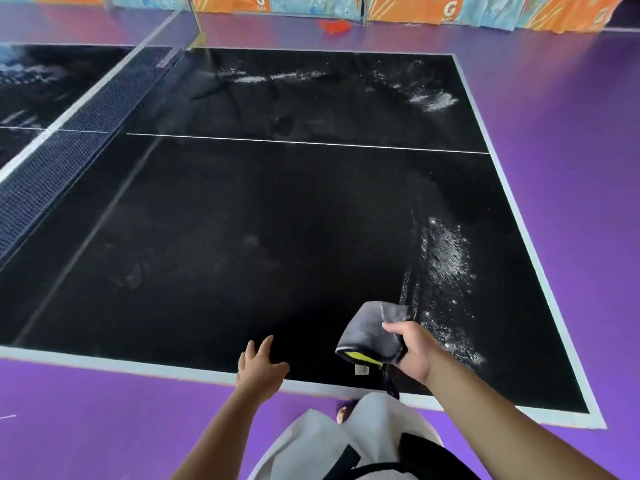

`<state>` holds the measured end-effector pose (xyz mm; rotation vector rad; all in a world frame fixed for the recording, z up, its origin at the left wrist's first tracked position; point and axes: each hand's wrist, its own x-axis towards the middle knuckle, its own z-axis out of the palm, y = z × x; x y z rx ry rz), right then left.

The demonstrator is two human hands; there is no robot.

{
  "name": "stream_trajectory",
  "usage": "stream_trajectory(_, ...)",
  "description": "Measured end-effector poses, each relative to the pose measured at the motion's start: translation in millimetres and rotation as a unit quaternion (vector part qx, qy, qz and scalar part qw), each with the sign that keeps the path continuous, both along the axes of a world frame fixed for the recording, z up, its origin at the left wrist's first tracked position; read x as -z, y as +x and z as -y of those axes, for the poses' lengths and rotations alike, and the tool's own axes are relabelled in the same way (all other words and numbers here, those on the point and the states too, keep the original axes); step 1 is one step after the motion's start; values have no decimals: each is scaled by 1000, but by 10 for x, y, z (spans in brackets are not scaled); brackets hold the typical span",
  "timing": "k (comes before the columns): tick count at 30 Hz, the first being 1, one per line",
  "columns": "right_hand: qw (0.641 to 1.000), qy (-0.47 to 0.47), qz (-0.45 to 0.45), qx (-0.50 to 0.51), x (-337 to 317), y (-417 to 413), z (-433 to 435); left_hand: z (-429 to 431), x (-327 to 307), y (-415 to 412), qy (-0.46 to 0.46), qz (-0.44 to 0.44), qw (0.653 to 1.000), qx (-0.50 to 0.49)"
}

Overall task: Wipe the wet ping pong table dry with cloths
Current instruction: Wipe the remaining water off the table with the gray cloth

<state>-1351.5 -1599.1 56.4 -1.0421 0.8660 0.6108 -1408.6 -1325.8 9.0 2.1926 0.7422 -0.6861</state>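
Our right hand grips the cloth near the table's wet right edge, ready to wipe; left hand open, steadying.

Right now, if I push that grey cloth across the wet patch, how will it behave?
The grey cloth looks floppy: it folds and droops from the right hand, so it would likely bunch. The wet patch beside it glistens, so it will probably soak up water and get heavier.
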Motion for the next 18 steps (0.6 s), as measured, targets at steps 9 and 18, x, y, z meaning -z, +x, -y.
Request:
stream_trajectory(9,843,-415,278,-201,-264,1668,260,263,39,28,53,-27,997,-40)
stream_trajectory(18,610,-515,265,-540,865,2689,-207,347,58,84,35,-80,996,-31)
